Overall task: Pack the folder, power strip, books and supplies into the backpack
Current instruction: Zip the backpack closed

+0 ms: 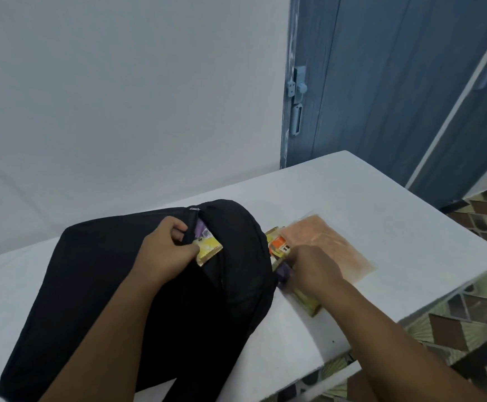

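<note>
The black backpack (137,285) lies flat on the white worktop (367,204), its long axis running from lower left up to its open top at frame centre. The left hand (164,253) pinches the opening's edge beside a yellow book (209,248) poking out. Just right of the bag, the right hand (311,271) grips blurred purple and yellow books (294,281) over an orange folder (326,245).

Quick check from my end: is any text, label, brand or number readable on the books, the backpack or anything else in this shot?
None can be read.
Yellow book in the backpack opening: dark round mark, too blurred.
Purple item behind it: white sticker, print too small.
Orange book by the right hand: dark marks on a white patch, illegible.
Backpack top: small grey tag, unreadable.
</note>
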{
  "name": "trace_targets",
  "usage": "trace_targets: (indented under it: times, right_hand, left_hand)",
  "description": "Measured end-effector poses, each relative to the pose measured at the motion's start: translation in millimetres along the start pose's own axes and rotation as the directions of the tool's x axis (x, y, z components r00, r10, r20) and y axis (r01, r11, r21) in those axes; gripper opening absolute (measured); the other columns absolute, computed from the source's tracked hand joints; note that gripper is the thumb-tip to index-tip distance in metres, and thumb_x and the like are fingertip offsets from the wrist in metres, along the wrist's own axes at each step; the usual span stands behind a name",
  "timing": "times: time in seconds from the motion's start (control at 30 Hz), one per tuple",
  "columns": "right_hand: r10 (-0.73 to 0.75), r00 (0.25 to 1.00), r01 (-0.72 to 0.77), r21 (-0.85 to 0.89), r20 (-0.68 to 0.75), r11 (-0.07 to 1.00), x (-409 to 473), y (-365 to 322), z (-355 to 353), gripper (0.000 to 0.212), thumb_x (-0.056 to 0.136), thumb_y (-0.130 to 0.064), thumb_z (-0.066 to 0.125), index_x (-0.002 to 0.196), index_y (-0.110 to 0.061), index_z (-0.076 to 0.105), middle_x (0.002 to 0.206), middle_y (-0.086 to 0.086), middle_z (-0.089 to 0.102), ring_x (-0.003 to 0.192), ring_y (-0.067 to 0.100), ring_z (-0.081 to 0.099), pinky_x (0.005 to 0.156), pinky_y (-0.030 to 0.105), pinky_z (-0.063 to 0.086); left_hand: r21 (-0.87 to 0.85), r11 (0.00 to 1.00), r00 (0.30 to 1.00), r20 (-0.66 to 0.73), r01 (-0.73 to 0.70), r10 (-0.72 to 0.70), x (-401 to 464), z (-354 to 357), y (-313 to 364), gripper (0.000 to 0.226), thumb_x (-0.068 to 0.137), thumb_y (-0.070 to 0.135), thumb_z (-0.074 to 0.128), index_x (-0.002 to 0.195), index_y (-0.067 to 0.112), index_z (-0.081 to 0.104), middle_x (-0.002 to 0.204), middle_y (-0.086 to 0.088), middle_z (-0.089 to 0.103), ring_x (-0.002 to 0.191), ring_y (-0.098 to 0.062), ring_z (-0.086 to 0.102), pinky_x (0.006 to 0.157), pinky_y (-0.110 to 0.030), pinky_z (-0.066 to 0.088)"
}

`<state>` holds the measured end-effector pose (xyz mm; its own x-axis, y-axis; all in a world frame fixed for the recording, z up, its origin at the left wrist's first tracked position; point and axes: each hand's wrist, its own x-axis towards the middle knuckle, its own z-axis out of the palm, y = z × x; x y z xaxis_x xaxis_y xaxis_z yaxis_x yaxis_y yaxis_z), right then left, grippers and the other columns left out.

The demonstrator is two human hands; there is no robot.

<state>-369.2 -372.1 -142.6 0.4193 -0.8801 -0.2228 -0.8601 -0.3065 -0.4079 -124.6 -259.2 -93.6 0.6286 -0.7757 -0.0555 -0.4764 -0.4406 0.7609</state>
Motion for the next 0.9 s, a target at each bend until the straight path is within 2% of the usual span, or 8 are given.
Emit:
trace_targets:
  times: [0.2,0.3,0.4,0.53,0.7,0.8,0.87,0.9]
  right_hand:
    - [0.006,0.956,0.115,0.393,-0.293,0.912,-3,-11,-23,0.023,0.069,-0.018,0.08,0.078,-0.029,0.062,0.067,-0.008,0.059,0.063,0.014,0.057,0.057,0.027,0.043]
    - [0.052,0.876,0.241,0.527,-0.48,0.815,5,-29,-36,0.027,0.076,-0.021,0.081,0.095,-0.031,0.063,0.081,-0.006,0.06,0.071,0.009,0.057,0.063,0.023,0.047]
    - [0.05,0.805,0.359,0.552,-0.591,0.753,11,-61,-44,0.033,0.082,-0.021,0.077,0.108,-0.033,0.061,0.102,-0.009,0.058,0.087,0.001,0.057,0.069,0.006,0.043]
    - [-0.05,0.829,0.467,0.639,-0.558,0.611,10,-113,-37,0.033,0.081,-0.015,0.077,0.107,-0.032,0.064,0.098,-0.015,0.064,0.085,0.001,0.061,0.071,0.012,0.047]
    - [-0.303,0.814,0.538,0.447,-0.495,0.714,11,-152,-21,0.042,0.085,-0.021,0.074,0.124,-0.025,0.06,0.102,-0.005,0.064,0.09,0.011,0.06,0.082,0.024,0.05]
    - [-0.273,0.808,0.554,0.516,-0.522,0.653,6,-164,-17,0.047,0.085,-0.019,0.074,0.127,-0.027,0.055,0.099,-0.006,0.064,0.087,0.008,0.061,0.076,0.013,0.048]
    - [-0.201,0.872,0.469,0.642,-0.447,0.606,8,-164,-12,0.049,0.083,-0.015,0.077,0.122,-0.027,0.049,0.091,-0.008,0.063,0.078,0.001,0.061,0.067,0.007,0.045]
    - [-0.191,0.904,0.411,0.656,-0.382,0.634,10,-161,-5,0.045,0.083,-0.016,0.077,0.117,-0.025,0.048,0.089,-0.009,0.062,0.076,-0.001,0.06,0.065,0.005,0.044]
  left_hand:
    - [-0.368,0.928,0.996,-0.054,0.05,-0.075,-10,-7,-18,0.038,0.083,-0.005,0.052,0.098,0.03,0.056,0.09,-0.004,0.071,0.07,-0.019,0.061,0.065,-0.036,0.048]
    - [-0.549,0.835,0.998,-0.02,0.041,-0.062,-13,-11,-23,0.039,0.085,-0.014,0.046,0.098,0.02,0.059,0.085,-0.008,0.067,0.064,-0.015,0.056,0.058,-0.03,0.044]
    - [-0.619,0.784,0.998,0.011,0.052,-0.057,-11,-13,-26,0.037,0.086,-0.016,0.05,0.097,0.015,0.065,0.09,-0.01,0.064,0.075,-0.019,0.057,0.061,-0.027,0.045]
    - [-0.669,0.738,0.996,0.044,0.086,-0.076,-8,-14,-30,0.038,0.085,-0.014,0.058,0.103,0.018,0.069,0.11,-0.014,0.064,0.088,-0.022,0.061,0.073,-0.03,0.052]
    - [-0.693,0.716,0.996,0.052,0.086,-0.07,-9,-16,-35,0.039,0.085,-0.009,0.063,0.11,0.021,0.07,0.124,-0.014,0.062,0.099,-0.019,0.063,0.073,-0.027,0.053]
    - [-0.723,0.685,0.996,0.049,0.083,-0.069,-10,-17,-35,0.038,0.086,-0.008,0.065,0.113,0.019,0.069,0.124,-0.011,0.062,0.093,-0.015,0.064,0.072,-0.024,0.054]
    - [-0.77,0.632,0.996,0.046,0.083,-0.075,-10,-19,-35,0.039,0.083,-0.007,0.069,0.114,0.017,0.069,0.122,-0.01,0.061,0.092,-0.015,0.065,0.073,-0.025,0.054]
    - [-0.797,0.599,0.996,0.042,0.079,-0.076,-9,-20,-36,0.041,0.079,-0.005,0.072,0.114,0.016,0.069,0.12,-0.01,0.062,0.093,-0.017,0.064,0.076,-0.027,0.054]
